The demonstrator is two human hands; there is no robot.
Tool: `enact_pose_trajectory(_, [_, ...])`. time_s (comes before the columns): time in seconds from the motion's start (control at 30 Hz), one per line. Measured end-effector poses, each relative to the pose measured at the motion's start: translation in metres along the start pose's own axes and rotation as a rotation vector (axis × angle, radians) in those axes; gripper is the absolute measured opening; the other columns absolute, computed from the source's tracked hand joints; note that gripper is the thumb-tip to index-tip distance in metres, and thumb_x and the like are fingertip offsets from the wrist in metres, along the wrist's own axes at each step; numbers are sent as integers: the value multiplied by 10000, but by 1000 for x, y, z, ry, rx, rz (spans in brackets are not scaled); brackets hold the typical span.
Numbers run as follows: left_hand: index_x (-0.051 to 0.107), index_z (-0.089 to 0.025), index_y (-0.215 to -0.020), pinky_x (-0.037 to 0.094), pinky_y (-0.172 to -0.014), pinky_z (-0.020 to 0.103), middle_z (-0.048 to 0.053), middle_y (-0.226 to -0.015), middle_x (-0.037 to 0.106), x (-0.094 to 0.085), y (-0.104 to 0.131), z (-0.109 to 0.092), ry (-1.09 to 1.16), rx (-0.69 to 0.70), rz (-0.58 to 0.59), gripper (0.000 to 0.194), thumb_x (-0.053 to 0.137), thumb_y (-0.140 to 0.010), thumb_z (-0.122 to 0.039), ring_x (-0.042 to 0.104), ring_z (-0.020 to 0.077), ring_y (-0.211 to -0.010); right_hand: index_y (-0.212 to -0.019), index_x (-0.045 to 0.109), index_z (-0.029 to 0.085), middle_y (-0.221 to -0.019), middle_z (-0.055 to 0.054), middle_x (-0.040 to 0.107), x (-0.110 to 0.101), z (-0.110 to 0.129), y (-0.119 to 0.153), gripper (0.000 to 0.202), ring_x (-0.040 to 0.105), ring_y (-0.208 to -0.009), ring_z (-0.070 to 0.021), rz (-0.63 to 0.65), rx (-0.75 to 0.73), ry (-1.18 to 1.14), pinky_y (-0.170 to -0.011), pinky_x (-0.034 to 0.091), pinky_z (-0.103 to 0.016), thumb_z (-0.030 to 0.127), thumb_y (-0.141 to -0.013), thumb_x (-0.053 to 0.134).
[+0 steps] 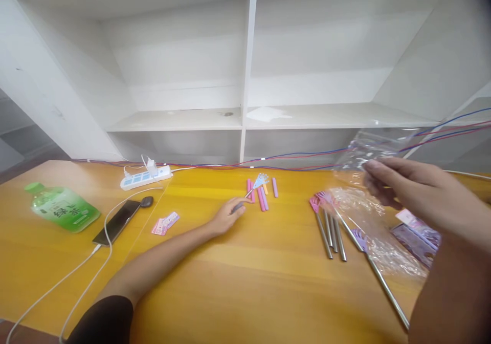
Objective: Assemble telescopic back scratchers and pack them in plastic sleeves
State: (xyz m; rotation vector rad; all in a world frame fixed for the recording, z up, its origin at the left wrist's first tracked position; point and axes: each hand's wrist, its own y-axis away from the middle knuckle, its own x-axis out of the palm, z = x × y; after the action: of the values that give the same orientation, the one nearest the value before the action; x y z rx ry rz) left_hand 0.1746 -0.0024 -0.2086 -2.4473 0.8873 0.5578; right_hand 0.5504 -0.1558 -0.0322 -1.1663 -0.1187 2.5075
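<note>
While the left hand [226,217] was closed on the handle of a blue-headed back scratcher [261,180] near the middle of the desk [230,293], the right hand [425,188] pinched a clear plastic bag [368,147] in the air, well apart from it. The right fingers were blurred, so their exact grip could not be told.

The blue head lay over some pink and purple tubes [263,198], and a sideways sweep of it might have set them rolling, being round and loose. The thin bag could have slipped or folded shut if pinched only at its edge. Below the right hand, metal rods [335,231] with pink scratcher heads [314,203] lay beside crumpled plastic wrap [391,252]; a dragging wrist might have caught the wrap and pulled the rods askew. The printed packets [414,244] were partly hidden by the right arm and could have been knocked.

The desk was yellow wood, with a seam toward the left. On that side were small printed cards [165,223], a phone [117,223] with a white cable, a green bottle [63,208] lying tilted in view, and a power strip [146,177]. Red and blue wires [307,155] ran along the back, beneath pale shelves [326,116].
</note>
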Motion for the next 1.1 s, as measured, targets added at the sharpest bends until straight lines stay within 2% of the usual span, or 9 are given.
enact_pose_trajectory(0.1, [692, -234, -1332, 496, -807, 291, 97, -1146, 595, 14, 6, -13, 207, -89, 57, 562, 503, -1007, -652, 561, 189, -923, -741, 495, 179, -628, -19, 515, 33, 47, 7, 686, 460, -541, -107, 183, -76, -315, -550, 413, -246, 833, -949, 512])
enact_pose_trajectory(0.23, [590, -279, -1466, 446, -734, 259, 74, -1164, 515, 26, 16, -35, 387, -91, 112, 754, 599, -896, -772, 463, 147, -825, -788, 526, 177, -659, -15, 542, 79, 77, 8, 693, 452, -515, -95, 331, -111, -447, -472, 358, -218, 857, -922, 529])
enact_pose_trajectory(0.33, [618, -280, -1437, 429, -751, 263, 60, -1145, 487, 29, 21, -51, 336, -88, 146, 799, 735, -805, -755, 421, 134, -807, -788, 531, 176, -664, -14, 555, 104, 83, 9, 665, 472, -518, -93, 383, -147, -497, -462, 346, -208, 824, -933, 555])
enact_pose_trajectory(0.43, [756, -202, -1087, 429, -759, 266, 55, -1039, 502, 32, 22, -59, 348, -90, 151, 551, 799, -801, -671, 464, 162, -876, -873, 558, 176, -742, -25, 613, 114, 84, 9, 605, 484, -516, -90, 434, -199, -617, -471, 368, -215, 772, -973, 545])
enact_pose_trajectory(0.53, [664, -161, -868, 397, -668, 250, 44, -989, 515, 36, 21, -58, 599, -127, 175, 519, 742, -856, -674, 476, 129, -791, -1045, 608, 175, -872, -59, 670, 114, 80, 6, 596, 525, -544, -111, 506, -245, -675, -508, 423, -251, 748, -1022, 446])
enact_pose_trajectory(0.63, [562, -154, -815, 306, -565, 241, 32, -1049, 513, 36, 20, -56, 850, -189, 219, 572, 711, -866, -704, 333, 39, -599, -1019, 653, 170, -933, -73, 690, 117, 74, 3, 594, 583, -638, -137, 536, -248, -453, -579, 447, -269, 722, -1038, 433])
enact_pose_trajectory(0.77, [435, -157, -677, 293, -568, 252, 23, -944, 487, 34, 19, -57, 992, -165, 218, 668, 702, -845, -747, 325, 50, -594, -1014, 654, 178, -974, -65, 716, 140, 73, 1, 535, 660, -846, -192, 712, -264, -341, -766, 502, -308, 701, -999, 543])
enact_pose_trajectory(0.93, [395, -153, -617, 307, -569, 261, 38, -964, 490, 32, 19, -60, 996, -124, 213, 752, 705, -781, -818, 307, 51, -597, -975, 603, 179, -718, -21, 647, 181, 78, 1, 603, 639, -719, -200, 614, -167, -558, -757, 501, -328, 769, -867, 668])
enact_pose_trajectory(1.1, [419, -149, -589, 497, -801, 323, 94, -1106, 552, 22, 12, -69, 848, -66, 82, 781, 633, -787, -873, 515, 123, -808, -855, 530, 205, -699, -22, 563, 192, 82, 3, 642, 579, -710, -184, 385, -162, -632, -767, 495, -334, 837, -945, 466])
